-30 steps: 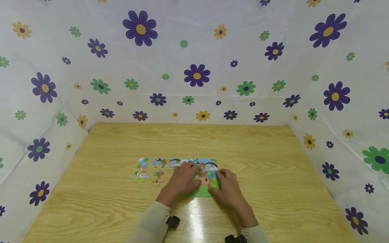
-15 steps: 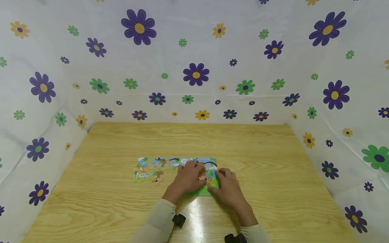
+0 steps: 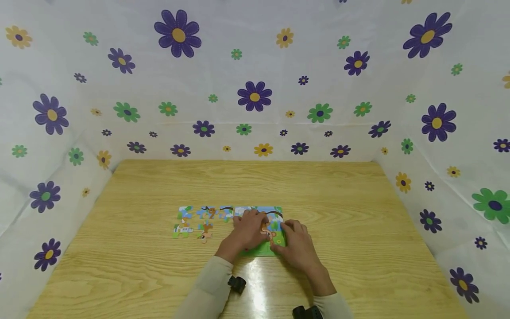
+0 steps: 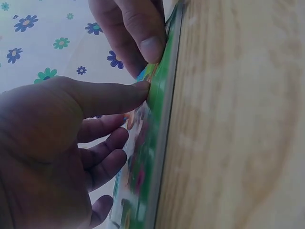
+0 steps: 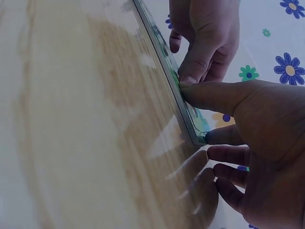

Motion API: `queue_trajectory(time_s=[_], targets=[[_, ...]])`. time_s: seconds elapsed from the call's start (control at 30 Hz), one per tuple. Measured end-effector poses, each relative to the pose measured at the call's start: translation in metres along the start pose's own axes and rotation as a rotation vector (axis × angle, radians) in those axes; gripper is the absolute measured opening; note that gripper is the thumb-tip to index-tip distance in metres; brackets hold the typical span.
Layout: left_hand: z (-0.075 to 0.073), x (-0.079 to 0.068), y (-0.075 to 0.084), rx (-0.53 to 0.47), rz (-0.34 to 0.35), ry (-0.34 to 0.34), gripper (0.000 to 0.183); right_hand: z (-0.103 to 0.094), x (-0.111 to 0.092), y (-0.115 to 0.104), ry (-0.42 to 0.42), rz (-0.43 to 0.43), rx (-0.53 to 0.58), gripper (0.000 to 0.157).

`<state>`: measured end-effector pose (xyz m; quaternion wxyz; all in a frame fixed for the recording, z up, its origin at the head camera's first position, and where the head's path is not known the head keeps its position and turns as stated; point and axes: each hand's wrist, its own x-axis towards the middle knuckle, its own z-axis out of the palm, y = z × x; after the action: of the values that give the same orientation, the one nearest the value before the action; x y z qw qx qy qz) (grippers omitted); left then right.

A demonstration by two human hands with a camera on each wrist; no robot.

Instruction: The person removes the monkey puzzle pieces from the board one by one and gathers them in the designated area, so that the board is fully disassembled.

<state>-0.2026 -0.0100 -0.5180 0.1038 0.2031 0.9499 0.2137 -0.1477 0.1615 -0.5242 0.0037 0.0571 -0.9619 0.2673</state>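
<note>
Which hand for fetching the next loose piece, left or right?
Left hand, likely: the loose pieces lie on its side of the board; the right hand is at the opposite edge.

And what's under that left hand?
The jigsaw board. Its green lower edge shows beyond the left hand, but the part right beneath is covered and can't be seen.

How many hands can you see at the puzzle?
2. The left hand is over the left and middle part of the puzzle, touching it. The right hand touches it at its right side. I see no others.
</note>
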Motion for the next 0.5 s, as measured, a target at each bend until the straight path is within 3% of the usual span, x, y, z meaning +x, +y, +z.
queue_trajectory(time_s=[0.27, 0.5], targets=[[0.0029, -0.0005, 0.0004, -0.050, 0.036, 0.054, 0.034, 0.0010, 0.0005, 0.0000, -0.006, 0.006, 0.003, 0.069], [0.0030, -0.0036, 0.0040, 0.035, 0.084, 0.096, 0.041, 0.0011, 0.0007, 0.0012, -0.002, 0.005, -0.005, 0.069]])
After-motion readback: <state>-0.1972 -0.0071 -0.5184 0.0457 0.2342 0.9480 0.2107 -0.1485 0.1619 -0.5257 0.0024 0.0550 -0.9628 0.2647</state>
